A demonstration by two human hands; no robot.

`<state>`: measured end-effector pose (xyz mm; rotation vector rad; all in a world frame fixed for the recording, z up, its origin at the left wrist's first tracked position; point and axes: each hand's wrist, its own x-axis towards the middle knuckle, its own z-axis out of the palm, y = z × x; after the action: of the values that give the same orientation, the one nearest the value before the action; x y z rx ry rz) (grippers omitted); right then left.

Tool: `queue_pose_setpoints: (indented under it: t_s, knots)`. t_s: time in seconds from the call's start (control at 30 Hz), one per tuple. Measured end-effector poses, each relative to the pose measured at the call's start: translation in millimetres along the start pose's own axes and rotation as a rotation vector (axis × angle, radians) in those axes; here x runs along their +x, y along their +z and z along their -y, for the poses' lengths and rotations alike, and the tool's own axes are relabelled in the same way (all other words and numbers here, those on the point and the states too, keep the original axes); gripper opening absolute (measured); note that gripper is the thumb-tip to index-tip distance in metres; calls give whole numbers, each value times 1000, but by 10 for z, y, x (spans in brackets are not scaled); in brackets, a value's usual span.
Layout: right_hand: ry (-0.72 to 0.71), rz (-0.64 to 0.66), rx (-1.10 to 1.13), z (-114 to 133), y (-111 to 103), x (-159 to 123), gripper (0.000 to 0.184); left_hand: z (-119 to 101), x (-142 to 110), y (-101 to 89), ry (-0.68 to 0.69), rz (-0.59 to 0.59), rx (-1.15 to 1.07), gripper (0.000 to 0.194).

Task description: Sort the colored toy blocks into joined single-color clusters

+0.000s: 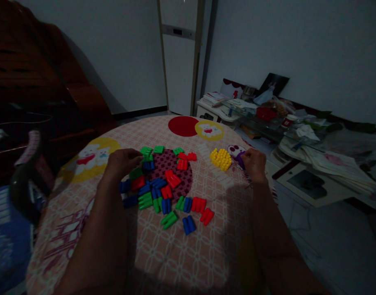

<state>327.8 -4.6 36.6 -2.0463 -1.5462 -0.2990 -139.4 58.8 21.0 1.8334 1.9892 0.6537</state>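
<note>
1. The right hand [254,162] partly hides a purple piece [240,159].
2. Whether the left hand [123,161] touches a green block [146,150] is unclear.
3. The left edge cuts off a wooden bench [28,61].

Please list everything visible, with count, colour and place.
Green blocks: several, green, left of centre
Blue blocks: several, blue, among the green
Red blocks: several, red, same spread
Yellow blocks: one cluster, yellow, right of these
Purple pieces: count unclear, purple, right of yellow
Tablecloth: one, pinkish, beneath blocks
Wooden seat: one, brown, left
Tall appliance: one, white, back corner
Chair: one, dark, left
Low furniture: count unclear, whitish, right
Cup: one, red-white, right
Clutter: uncountable, mixed, right
Left hand: one, bare, by green blocks
Right hand: one, bare, at purple pieces
</note>
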Motion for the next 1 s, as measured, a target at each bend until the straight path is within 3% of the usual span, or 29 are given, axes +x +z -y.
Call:
queue_pose_setpoints:
  t_s: [0.3,0.47,0.53,0.63,0.7,0.77,0.87,1.0]
  knots:
    - [-37,117,-212,38,185,-35,15,-41,-49,-15,-19,-13,-62,32]
    - [-92,59,60,248,53,-90,15,-68,-72,-3,-23,-48,-67,29]
    - [-212,199,279,485,-39,-182,16,-77,-82,3,-23,-47,-80,29]
    - [-502,645,548,897,-103,-428,16,-79,-89,4,-17,-51,-103,28]
    - [-683,857,592,1118,-49,-635,16,-62,-86,-1,-10,-52,-115,29]
    - [-859,950,544,1247,75,-833,27,-27,-76,-10,-11,-50,-118,30]
    - [-980,882,464,1277,296,-1023,39,57,-65,-39,-32,-52,-96,32]
    - [-857,702,359,1169,471,-1000,24,180,-72,-106,-85,-39,19,31]
